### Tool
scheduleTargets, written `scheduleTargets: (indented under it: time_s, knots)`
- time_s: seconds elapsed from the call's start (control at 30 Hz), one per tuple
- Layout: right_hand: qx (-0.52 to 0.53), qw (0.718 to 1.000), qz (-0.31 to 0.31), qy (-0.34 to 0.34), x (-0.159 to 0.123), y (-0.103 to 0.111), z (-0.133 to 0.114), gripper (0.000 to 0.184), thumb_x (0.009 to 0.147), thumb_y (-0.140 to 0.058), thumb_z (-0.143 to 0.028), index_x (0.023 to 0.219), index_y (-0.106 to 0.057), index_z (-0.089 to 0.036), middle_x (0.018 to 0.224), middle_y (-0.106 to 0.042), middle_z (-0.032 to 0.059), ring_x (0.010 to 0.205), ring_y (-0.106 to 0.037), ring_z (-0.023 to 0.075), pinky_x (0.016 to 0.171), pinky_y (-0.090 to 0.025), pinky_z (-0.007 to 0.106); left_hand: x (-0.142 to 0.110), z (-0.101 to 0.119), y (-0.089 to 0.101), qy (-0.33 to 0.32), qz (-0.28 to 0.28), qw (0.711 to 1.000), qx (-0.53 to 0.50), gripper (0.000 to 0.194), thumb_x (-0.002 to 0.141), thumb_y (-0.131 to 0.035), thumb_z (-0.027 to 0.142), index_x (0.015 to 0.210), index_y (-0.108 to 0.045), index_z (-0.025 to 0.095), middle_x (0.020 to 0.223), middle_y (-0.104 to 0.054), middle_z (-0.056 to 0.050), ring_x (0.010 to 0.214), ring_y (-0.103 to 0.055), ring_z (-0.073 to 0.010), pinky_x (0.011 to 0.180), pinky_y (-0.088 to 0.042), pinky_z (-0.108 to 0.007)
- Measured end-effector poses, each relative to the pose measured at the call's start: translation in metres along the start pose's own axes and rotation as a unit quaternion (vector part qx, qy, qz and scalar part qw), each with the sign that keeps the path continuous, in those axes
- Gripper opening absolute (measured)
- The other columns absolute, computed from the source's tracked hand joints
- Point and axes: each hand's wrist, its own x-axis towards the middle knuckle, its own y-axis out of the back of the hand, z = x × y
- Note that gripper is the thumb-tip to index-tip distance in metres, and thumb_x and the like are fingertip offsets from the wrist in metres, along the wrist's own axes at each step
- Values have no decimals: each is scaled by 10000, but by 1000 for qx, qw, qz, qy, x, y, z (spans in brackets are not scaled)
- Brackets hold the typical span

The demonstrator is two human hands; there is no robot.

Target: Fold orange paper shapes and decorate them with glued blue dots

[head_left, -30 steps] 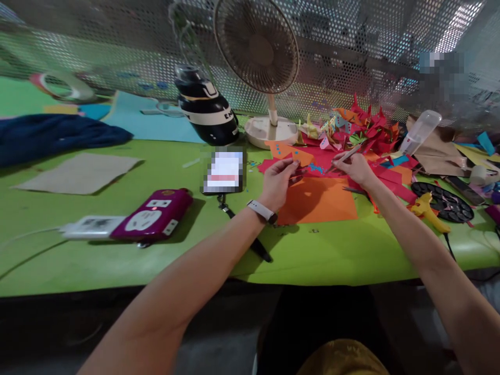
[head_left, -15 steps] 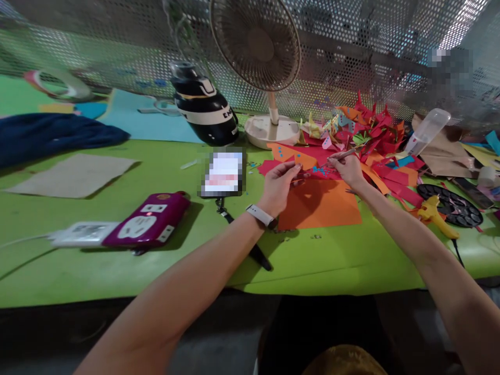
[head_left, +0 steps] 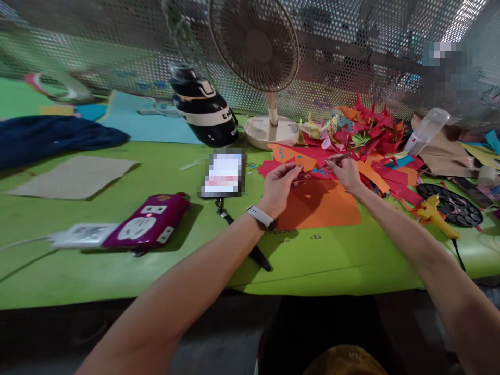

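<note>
My left hand (head_left: 278, 183), with a pale-banded watch on the wrist, is closed in a pinch at the edge of an orange paper piece with blue dots (head_left: 306, 162). My right hand (head_left: 347, 172) is closed around a slim tool that looks like tweezers (head_left: 342, 157), angled down to the left. Tiny blue bits (head_left: 322, 171) lie on red paper (head_left: 328, 153) between the hands. Below them an orange sheet (head_left: 320, 208) lies flat, partly in shadow. The tool's tip is too small to make out.
Behind stand a fan (head_left: 271, 130) and a black bottle (head_left: 207, 117). A phone (head_left: 223, 174) and a purple power strip (head_left: 150, 221) lie left. Folded paper shapes (head_left: 375, 127), a yellow glue gun (head_left: 437, 216) and a black round tray (head_left: 464, 208) are right.
My right hand has shifted slightly and turned, and the tool's back end now reaches less far to the right. The left hand has hardly moved.
</note>
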Motion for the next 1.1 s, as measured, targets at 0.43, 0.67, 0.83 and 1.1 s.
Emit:
scheduleTargets:
  time_s: [0.43,0.67,0.83,1.1]
  knots:
    - [8,1000,5,-10,1,1,0,79,863,-629,-216,837,-686,-168,764,-752,49,776,-756,206,766,-578,310,-1,2,-3,2,-7,1000,5,102,721,-743,204,806,-689,183,762,-723,-17,651,-698,-137,598,-517,-233]
    - [38,999,4,-29,3,2,0,86,865,-625,-230,862,-693,-177,770,-753,45,776,-759,204,731,-596,298,-1,0,-2,4,-2,1000,-6,167,675,-791,229,797,-691,175,765,-719,-11,623,-681,-127,580,-514,-226]
    - [40,999,9,-27,4,3,-1,113,877,-605,-229,885,-703,-173,790,-755,50,788,-759,209,738,-597,304,0,2,-1,2,5,1000,-15,159,691,-782,215,806,-680,174,767,-720,-14,668,-694,-131,599,-517,-228]
    - [-19,1000,-2,-12,3,-1,3,102,871,-623,-226,874,-708,-171,777,-753,46,815,-749,199,814,-574,324,0,2,0,5,-3,1000,-4,166,700,-777,228,818,-671,180,793,-722,-18,697,-709,-146,614,-511,-245]
